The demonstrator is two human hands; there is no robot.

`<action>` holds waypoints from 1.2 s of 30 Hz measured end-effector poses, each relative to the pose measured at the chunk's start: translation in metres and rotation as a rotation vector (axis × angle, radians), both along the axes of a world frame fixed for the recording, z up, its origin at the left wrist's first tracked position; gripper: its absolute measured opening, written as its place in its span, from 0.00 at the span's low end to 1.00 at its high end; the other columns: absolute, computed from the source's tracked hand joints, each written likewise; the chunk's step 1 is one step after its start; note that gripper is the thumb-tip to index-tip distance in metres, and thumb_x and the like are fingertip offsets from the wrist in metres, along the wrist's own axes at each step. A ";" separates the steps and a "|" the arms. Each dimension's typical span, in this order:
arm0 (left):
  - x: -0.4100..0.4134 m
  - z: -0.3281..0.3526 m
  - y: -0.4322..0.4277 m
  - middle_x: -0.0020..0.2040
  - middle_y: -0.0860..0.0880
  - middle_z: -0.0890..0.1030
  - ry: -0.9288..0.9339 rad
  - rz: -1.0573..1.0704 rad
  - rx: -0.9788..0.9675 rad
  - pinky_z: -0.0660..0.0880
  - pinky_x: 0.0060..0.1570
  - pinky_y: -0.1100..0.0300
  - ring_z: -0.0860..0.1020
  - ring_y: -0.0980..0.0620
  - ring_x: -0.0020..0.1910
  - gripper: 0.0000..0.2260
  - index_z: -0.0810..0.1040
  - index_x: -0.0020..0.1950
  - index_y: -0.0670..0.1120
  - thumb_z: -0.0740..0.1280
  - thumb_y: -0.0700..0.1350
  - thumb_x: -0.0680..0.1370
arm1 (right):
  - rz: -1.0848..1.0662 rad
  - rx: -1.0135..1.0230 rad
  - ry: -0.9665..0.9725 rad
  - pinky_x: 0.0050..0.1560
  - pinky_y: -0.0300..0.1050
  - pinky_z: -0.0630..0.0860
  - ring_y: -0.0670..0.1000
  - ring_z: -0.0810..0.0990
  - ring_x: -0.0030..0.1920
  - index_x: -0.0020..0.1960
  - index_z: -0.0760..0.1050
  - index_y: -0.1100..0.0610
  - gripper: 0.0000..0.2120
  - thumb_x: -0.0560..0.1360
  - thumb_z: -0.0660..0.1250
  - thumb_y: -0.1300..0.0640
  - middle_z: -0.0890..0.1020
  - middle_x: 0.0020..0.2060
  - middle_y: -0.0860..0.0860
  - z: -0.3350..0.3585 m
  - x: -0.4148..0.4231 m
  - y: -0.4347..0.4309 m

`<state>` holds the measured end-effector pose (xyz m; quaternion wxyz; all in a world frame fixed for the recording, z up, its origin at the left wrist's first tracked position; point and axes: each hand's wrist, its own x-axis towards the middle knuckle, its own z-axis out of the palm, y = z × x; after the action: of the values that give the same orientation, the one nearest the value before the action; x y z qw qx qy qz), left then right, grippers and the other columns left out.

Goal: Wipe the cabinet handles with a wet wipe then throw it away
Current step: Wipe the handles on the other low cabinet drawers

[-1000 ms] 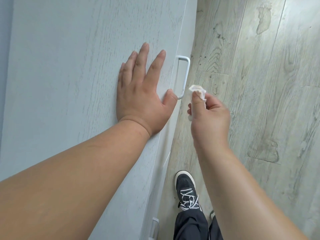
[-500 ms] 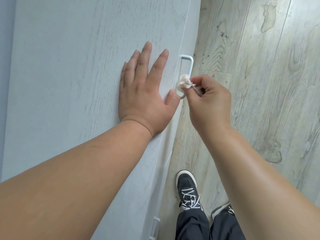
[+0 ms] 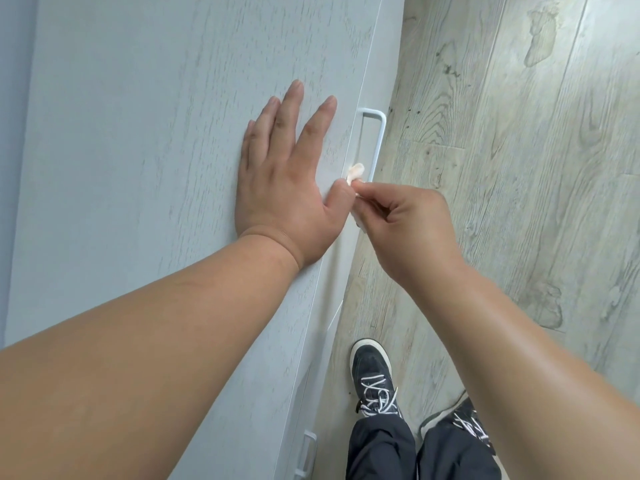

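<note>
A pale grey cabinet (image 3: 138, 133) fills the left of the view. Its white loop handle (image 3: 378, 140) sticks out from the front edge. My left hand (image 3: 284, 178) lies flat on the cabinet top, fingers straight and spread, thumb near the edge. My right hand (image 3: 408, 220) pinches a crumpled white wet wipe (image 3: 356, 172) between thumb and fingers. The wipe sits against the lower end of the handle, next to my left thumb.
A second white handle (image 3: 306, 452) shows lower on the cabinet front. Grey wood-look floor (image 3: 519, 168) spreads to the right. My dark shoes with white laces (image 3: 374, 379) stand close to the cabinet base.
My right hand brought the wipe from free air onto the handle, then slid it down toward the handle's lower end. My left hand stayed flat on the cabinet.
</note>
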<state>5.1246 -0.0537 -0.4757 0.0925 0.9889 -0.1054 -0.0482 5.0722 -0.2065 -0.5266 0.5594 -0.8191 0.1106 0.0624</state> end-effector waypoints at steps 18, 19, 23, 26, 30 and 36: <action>-0.002 0.001 -0.004 0.86 0.50 0.54 0.012 0.034 0.004 0.53 0.81 0.44 0.52 0.45 0.84 0.36 0.59 0.84 0.57 0.57 0.60 0.74 | 0.029 -0.317 -0.167 0.35 0.51 0.74 0.52 0.74 0.34 0.46 0.82 0.53 0.07 0.80 0.67 0.56 0.76 0.31 0.45 0.001 -0.002 0.018; -0.001 0.001 -0.003 0.86 0.50 0.54 0.009 0.033 0.000 0.53 0.81 0.44 0.52 0.45 0.84 0.36 0.60 0.84 0.56 0.57 0.60 0.74 | 0.026 -0.324 -0.185 0.35 0.50 0.74 0.50 0.72 0.34 0.46 0.83 0.53 0.07 0.80 0.67 0.57 0.73 0.31 0.44 0.000 -0.005 0.017; -0.002 0.000 -0.002 0.85 0.48 0.56 -0.012 0.027 -0.016 0.54 0.80 0.43 0.54 0.44 0.83 0.36 0.62 0.83 0.55 0.58 0.60 0.74 | -0.013 -0.367 -0.262 0.38 0.46 0.75 0.51 0.79 0.37 0.53 0.85 0.52 0.07 0.79 0.69 0.57 0.83 0.37 0.47 -0.005 -0.015 0.007; -0.002 -0.001 -0.003 0.85 0.48 0.56 -0.016 0.026 -0.006 0.54 0.80 0.43 0.54 0.44 0.83 0.36 0.61 0.83 0.55 0.58 0.60 0.75 | -0.016 -0.373 -0.241 0.38 0.40 0.69 0.48 0.75 0.36 0.52 0.85 0.51 0.06 0.80 0.69 0.56 0.81 0.36 0.44 -0.009 -0.009 0.014; -0.001 -0.002 -0.002 0.86 0.49 0.55 -0.007 0.034 0.002 0.54 0.81 0.43 0.53 0.45 0.84 0.36 0.61 0.84 0.56 0.60 0.59 0.75 | -0.053 -0.347 -0.223 0.37 0.39 0.65 0.45 0.69 0.36 0.46 0.83 0.54 0.05 0.79 0.70 0.59 0.75 0.35 0.42 -0.010 -0.017 0.025; -0.001 0.000 -0.004 0.85 0.48 0.56 -0.013 0.029 -0.007 0.54 0.80 0.42 0.54 0.44 0.83 0.37 0.62 0.83 0.55 0.60 0.56 0.72 | -0.422 0.156 0.194 0.41 0.35 0.73 0.40 0.77 0.35 0.48 0.84 0.47 0.06 0.79 0.71 0.57 0.81 0.34 0.39 -0.002 -0.028 0.034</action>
<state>5.1234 -0.0573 -0.4759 0.0959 0.9904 -0.0917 -0.0398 5.0446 -0.1724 -0.5289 0.6082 -0.7225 0.3274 0.0311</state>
